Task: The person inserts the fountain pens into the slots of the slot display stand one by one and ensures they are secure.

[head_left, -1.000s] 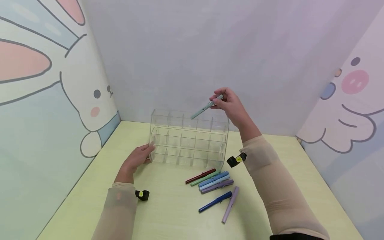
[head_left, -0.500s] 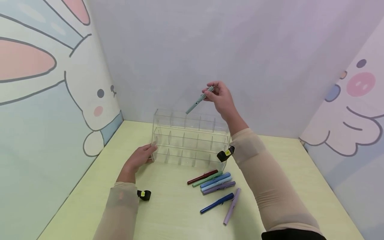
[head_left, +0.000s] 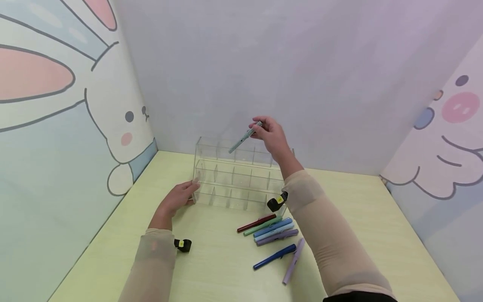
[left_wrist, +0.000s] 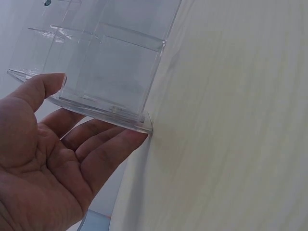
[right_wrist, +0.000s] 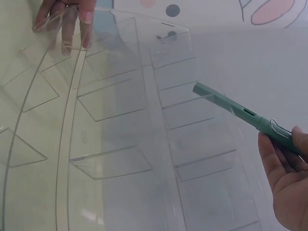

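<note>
A clear plastic pen organizer (head_left: 241,180) with three tiers of divided compartments stands on the table. My left hand (head_left: 180,197) holds its left side; in the left wrist view the thumb lies on one side of the end panel (left_wrist: 106,72) and the fingers on the other. Above the top tier, my right hand (head_left: 271,136) pinches a teal pen (head_left: 241,140) by its clip end. The pen slants, its free end down and to the left. In the right wrist view that same pen (right_wrist: 226,103) appears beside the top tier, and part of the right hand (right_wrist: 288,187) is cut off.
Several pens lie in front of the organizer: dark red (head_left: 256,223), green (head_left: 263,225), blue (head_left: 272,227), light blue (head_left: 274,232) and purple (head_left: 277,237). Nearer are a dark blue pen (head_left: 274,256) and a lilac pen (head_left: 293,262). A pale wall (head_left: 264,63) rises behind.
The right hand has moved left with the teal pen, rising and then lowering toward the top tier. The left hand stays on the organizer's side. The head view has shifted slightly.
</note>
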The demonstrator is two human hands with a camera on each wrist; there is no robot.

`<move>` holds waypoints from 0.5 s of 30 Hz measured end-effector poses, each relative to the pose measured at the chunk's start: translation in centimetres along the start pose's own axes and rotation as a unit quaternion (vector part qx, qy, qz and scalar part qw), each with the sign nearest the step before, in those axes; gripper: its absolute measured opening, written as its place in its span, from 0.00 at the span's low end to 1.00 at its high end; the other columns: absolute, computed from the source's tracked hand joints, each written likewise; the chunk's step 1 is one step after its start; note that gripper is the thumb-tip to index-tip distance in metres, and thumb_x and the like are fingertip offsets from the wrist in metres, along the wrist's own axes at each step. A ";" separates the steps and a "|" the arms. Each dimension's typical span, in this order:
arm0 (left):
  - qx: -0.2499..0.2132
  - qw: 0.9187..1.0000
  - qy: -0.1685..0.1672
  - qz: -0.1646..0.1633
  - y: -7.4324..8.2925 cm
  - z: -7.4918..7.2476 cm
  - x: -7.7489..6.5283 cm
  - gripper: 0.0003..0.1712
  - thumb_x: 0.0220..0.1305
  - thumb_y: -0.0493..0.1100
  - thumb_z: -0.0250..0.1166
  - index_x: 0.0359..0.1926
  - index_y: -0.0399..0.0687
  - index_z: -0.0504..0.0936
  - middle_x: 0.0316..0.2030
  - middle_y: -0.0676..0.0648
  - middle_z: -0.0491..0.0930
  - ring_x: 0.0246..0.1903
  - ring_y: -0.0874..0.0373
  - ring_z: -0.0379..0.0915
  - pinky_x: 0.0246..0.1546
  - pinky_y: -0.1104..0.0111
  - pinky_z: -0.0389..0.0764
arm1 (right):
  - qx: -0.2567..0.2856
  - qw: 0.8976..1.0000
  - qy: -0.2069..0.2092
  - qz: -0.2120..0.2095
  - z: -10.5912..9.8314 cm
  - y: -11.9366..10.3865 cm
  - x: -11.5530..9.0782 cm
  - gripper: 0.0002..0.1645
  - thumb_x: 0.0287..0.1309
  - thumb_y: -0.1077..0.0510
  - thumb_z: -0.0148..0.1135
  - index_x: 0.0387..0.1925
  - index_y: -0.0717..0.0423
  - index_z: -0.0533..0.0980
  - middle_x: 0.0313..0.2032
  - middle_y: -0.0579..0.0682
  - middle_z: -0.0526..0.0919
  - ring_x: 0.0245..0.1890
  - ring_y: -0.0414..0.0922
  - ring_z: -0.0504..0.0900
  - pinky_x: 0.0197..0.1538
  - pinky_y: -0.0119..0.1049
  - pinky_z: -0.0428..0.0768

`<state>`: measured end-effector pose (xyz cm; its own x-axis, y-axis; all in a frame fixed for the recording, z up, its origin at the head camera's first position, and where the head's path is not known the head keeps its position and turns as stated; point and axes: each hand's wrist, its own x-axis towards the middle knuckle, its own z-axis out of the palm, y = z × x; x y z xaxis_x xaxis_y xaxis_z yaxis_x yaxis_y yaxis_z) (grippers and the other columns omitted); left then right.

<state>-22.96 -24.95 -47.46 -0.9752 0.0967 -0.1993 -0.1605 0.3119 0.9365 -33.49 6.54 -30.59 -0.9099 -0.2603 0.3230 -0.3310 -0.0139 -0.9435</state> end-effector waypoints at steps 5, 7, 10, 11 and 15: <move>0.000 1.000 0.001 -0.004 0.2 -0.1 -0.2 0.38 0.72 0.62 0.52 0.74 0.46 0.61 0.71 0.39 0.61 0.65 0.43 0.67 0.59 0.56 0.76 | 0.012 1.000 -0.013 0.002 0.2 0.8 -0.3 0.17 0.69 0.61 0.57 0.57 0.59 0.74 0.53 0.66 0.78 0.44 0.50 0.84 0.53 0.43 0.82; 0.000 1.000 0.003 -0.006 0.3 -0.1 -0.3 0.38 0.73 0.61 0.52 0.74 0.46 0.61 0.71 0.39 0.61 0.65 0.43 0.67 0.59 0.56 0.76 | 0.011 1.000 -0.022 0.000 0.3 0.9 -0.3 0.16 0.69 0.61 0.56 0.57 0.60 0.74 0.52 0.66 0.78 0.44 0.50 0.84 0.53 0.43 0.82; -0.001 1.000 0.004 -0.007 0.4 -0.1 -0.4 0.37 0.73 0.61 0.52 0.74 0.46 0.61 0.71 0.39 0.60 0.65 0.43 0.67 0.59 0.56 0.76 | 0.001 0.999 -0.038 -0.001 0.3 1.1 -0.4 0.16 0.70 0.60 0.56 0.56 0.59 0.75 0.52 0.65 0.79 0.46 0.50 0.83 0.53 0.42 0.82; 0.000 1.000 0.003 -0.007 0.4 -0.1 -0.4 0.37 0.73 0.61 0.52 0.74 0.46 0.61 0.71 0.38 0.60 0.65 0.43 0.67 0.59 0.56 0.76 | -0.003 0.999 -0.044 0.000 0.2 1.1 -0.4 0.16 0.70 0.60 0.56 0.57 0.58 0.75 0.52 0.65 0.78 0.47 0.51 0.83 0.53 0.42 0.82; 0.001 1.000 0.005 -0.007 0.5 -0.2 -0.5 0.37 0.73 0.61 0.52 0.73 0.45 0.62 0.71 0.39 0.62 0.64 0.43 0.68 0.58 0.56 0.76 | -0.032 0.997 -0.070 0.000 0.1 1.3 -0.4 0.17 0.70 0.56 0.56 0.57 0.56 0.75 0.54 0.65 0.77 0.52 0.56 0.80 0.54 0.42 0.81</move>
<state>-22.60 -25.00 -46.87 -0.9744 0.0833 -0.2086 -0.1729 0.3146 0.9333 -33.50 6.49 -32.00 -0.8673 -0.3928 0.3058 -0.3512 0.0473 -0.9351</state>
